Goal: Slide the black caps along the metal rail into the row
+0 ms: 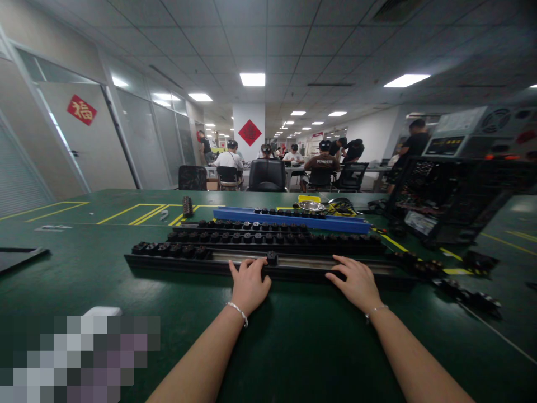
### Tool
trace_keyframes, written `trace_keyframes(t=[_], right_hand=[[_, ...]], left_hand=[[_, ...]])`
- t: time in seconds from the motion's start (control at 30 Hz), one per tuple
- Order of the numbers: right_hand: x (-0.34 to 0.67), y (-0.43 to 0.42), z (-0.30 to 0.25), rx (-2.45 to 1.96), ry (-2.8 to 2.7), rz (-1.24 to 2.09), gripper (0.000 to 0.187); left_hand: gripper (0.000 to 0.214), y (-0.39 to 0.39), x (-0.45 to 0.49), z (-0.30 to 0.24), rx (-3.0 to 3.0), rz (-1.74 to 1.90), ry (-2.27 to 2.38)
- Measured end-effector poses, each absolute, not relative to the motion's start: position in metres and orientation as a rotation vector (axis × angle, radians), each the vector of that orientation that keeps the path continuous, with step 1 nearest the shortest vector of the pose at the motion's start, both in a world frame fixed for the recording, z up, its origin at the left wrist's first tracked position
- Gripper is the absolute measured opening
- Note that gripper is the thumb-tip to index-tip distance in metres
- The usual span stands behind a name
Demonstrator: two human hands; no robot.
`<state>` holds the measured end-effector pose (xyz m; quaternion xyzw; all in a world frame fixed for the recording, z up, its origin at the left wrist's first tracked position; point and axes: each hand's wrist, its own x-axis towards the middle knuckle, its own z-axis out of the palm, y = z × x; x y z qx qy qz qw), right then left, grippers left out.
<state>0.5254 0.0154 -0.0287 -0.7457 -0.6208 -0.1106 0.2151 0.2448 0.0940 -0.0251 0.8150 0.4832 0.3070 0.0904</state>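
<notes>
Green bench (84, 235), with a long, dark front rail (300, 273) lying across it before you; every place here is told from that front rail. At the left edge of view, well apart from its left end, lies a dark flat tray (23, 260). Nearer you on that side, a pixelated patch hides what is there. On the left part of the front rail stands a row of black blocks (171, 249), close together. Behind that end is a short dark strip (187, 207).

Next, your left hand (249, 285) is at the front rail's near edge, its grip spread, fingers apart. Just beside its fingertips a single black block (272, 258) sits in the front rail's channel; you cannot tell whether they touch. Behind the middle lie dark rails full of blocks (272, 239), then a blue rail (289, 218), then a shiny metal bowl (311, 206).

Farther right, your right hand (356, 284) is over the near edge by a bare stretch of channel, its grip also spread, holding nothing. Past the front rail's right end are loose dark pieces (423, 266), with a computer case (436, 196) behind them.
</notes>
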Motion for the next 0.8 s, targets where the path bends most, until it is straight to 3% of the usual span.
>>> trace_keyframes(t=[0.8], right_hand=[[0.526, 0.0156, -0.0278, -2.071, -1.722, -0.286, 0.048]], left_hand=[[0.034, 0.0902, 0.2472, -0.021, 2.446, 0.845, 1.488]])
